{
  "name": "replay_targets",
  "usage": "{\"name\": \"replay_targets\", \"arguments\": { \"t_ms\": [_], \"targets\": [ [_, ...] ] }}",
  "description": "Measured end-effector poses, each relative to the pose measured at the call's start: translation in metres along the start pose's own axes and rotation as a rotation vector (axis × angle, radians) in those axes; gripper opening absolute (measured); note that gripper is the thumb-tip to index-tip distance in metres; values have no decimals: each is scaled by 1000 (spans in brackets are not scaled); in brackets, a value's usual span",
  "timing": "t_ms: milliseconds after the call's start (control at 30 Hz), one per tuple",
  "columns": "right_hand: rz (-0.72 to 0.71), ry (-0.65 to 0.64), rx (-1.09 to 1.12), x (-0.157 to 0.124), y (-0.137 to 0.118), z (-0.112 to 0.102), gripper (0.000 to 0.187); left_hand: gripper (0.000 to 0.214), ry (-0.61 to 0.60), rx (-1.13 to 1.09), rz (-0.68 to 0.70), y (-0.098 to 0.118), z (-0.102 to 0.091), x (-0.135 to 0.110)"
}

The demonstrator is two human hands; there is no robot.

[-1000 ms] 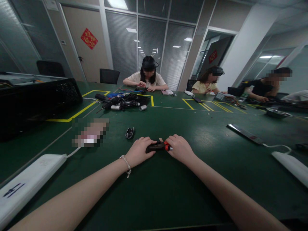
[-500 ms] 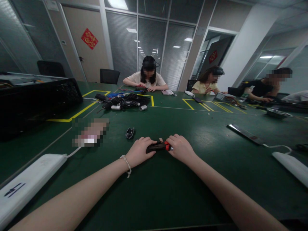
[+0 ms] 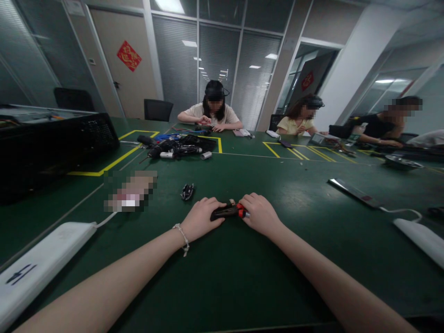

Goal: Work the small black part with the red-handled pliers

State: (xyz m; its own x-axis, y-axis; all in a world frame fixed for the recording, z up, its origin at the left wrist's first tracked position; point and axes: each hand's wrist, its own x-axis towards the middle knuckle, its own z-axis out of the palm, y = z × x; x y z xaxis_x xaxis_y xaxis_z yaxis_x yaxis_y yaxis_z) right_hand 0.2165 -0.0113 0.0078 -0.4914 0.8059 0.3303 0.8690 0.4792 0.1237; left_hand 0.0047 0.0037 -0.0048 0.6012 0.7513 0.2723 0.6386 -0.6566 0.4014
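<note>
In the head view my left hand (image 3: 201, 215) is closed around a black elongated piece (image 3: 225, 212), held low over the green table. My right hand (image 3: 261, 213) grips a red-handled tool (image 3: 240, 212), which looks like pliers and meets the right end of that black piece. Most of the tool is hidden by my fingers, so its exact kind is unclear. A small pale bit shows at the top of the black piece. Beyond my left hand, apart from it, lies a small black and silver part (image 3: 187, 191).
A power strip (image 3: 52, 254) and a blurred-out phone-like object (image 3: 133, 190) lie left, below a large black case (image 3: 58, 148). Tangled cables and a power drill (image 3: 159, 147) are farther off. Right are a dark phone (image 3: 354, 193) and another white strip (image 3: 421, 240). Several people sit opposite.
Both hands stay in nearly the same place. The red parts of the tool show slightly farther apart, with a small turn against the black piece.
</note>
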Motion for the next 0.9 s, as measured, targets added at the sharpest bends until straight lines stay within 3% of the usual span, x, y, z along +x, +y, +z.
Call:
{"name": "replay_targets", "arguments": {
  "t_ms": [633,900],
  "targets": [
    [52,-37,-15,-1,-1,-2,17,36,-17,-6,-13,0,-1,0],
    [-3,-14,-97,-1,2,-5,19,36,-5,5,-11,1,0,0]
  ]
}}
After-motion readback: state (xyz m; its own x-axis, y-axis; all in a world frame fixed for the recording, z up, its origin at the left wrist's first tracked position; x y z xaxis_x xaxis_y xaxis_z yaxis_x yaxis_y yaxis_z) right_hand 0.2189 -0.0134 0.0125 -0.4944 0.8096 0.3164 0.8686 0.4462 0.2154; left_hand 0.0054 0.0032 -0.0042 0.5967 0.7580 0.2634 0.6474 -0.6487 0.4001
